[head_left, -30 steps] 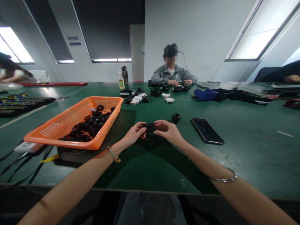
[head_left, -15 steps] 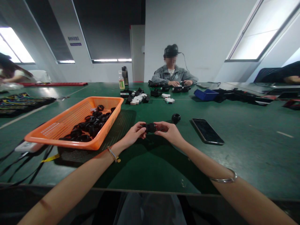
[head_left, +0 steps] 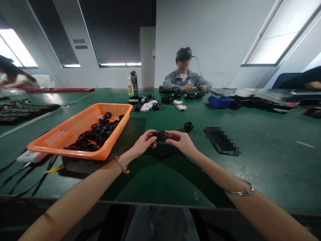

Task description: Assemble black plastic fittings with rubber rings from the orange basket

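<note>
At the frame's centre, the left hand and right hand pinch a black, roundish part from opposite ends, its long axis running left-right over the glossy green counter; left, a perforated orange basket.

On one bench: one orange basket, black rings inside too jumbled to count; one loose ring; one phone; two bottles; one blue bin. Between one left hand and one right hand: one or two black cylindrical pieces, unclear.
</note>
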{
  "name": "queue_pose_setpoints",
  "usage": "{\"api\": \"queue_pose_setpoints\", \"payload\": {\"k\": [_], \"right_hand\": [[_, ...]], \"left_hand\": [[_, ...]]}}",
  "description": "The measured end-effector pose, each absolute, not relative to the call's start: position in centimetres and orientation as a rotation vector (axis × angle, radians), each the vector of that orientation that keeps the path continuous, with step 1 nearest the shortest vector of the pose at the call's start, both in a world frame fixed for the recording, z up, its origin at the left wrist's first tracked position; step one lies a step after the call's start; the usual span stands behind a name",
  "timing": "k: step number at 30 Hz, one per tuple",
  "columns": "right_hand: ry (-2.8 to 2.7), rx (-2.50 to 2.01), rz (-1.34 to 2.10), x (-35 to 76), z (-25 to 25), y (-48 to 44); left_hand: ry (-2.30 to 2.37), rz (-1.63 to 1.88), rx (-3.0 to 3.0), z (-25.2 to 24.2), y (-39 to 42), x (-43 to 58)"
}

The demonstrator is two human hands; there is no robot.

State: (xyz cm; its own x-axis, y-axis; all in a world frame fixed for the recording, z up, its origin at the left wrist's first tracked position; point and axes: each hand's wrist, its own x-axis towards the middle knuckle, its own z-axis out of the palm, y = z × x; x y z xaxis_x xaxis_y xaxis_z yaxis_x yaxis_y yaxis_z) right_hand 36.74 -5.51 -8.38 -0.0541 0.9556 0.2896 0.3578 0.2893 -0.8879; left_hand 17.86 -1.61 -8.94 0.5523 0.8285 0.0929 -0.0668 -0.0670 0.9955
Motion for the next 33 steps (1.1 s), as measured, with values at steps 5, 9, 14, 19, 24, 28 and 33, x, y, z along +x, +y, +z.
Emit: {"api": "queue_pose_setpoints", "payload": {"k": [5,9,14,19,24,28,33], "right_hand": [[-1.622,-1.239,0.76,36.74,-8.15,-5.58],[-1.626,-1.232,0.721,36.69,-7.98,-5.67],[-1.587,-1.196,0.774,36.56,-8.11,-5.68],[-1.56,-1.133,0.82,36.53,-8.28,-5.63],[-1.568,-1.162,0.831,36.59,-8.17,-5.64],[-1.559,-1.192,0.841,36.64,-8.14,-5.66],[-1.573,-1.168,0.867,36.8,-8.26,-5.59]], "left_hand": [[0.688,0.838,1.461,-9.03,-1.54,17.81],[0.694,0.829,1.459,-8.99,-1.57,17.78],[0.697,0.83,1.46,-8.91,-1.6,17.78],[0.705,0.833,1.477,-8.77,-1.69,17.78],[0.702,0.835,1.491,-8.69,-1.71,17.75],[0.71,0.835,1.48,-8.79,-1.65,17.78],[0.709,0.832,1.46,-9.06,-1.52,17.9]]}}
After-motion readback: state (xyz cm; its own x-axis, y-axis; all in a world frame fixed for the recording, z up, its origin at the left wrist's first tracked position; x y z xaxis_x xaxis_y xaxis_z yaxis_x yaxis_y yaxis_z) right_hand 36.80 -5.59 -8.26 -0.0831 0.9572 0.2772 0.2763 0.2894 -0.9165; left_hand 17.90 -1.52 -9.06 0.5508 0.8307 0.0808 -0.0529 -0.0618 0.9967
